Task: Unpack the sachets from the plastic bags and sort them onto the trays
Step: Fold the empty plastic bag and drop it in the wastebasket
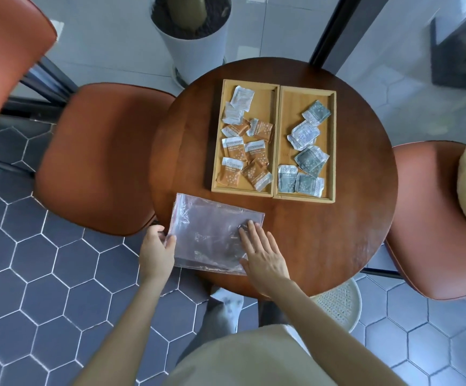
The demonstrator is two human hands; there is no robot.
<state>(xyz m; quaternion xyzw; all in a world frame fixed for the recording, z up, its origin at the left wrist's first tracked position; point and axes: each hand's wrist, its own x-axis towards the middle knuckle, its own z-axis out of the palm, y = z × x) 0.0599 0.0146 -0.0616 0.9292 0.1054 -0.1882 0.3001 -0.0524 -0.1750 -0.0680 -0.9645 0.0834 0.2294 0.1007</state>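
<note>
Head view: our left hand (pixel 156 253) pinches the plastic bag (pixel 212 235) edge at seven o'clock on the surface (pixel 337 232), while right hand (pixel 265 254) fingers (pixel 250 232) press it flat, spread. Sachets (pixel 244 151) fill both trays (pixel 277 140) at twelve o'clock.

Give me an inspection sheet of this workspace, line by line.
Surface: round wooden table, dark brown, bare toward its right side.
Job's things: left tray holds orange and white sachets; right tray holds grey-green and white ones; the trays sit side by side. Plastic bag lies flat at the near edge, apparently empty.
Clutter: nothing seen.
Grippers: left hand holds the bag's left edge; right hand rests flat on it.
Cables: nothing seen.
Surroundings: orange chairs on both sides, a white planter behind, hexagon floor tiles.
</note>
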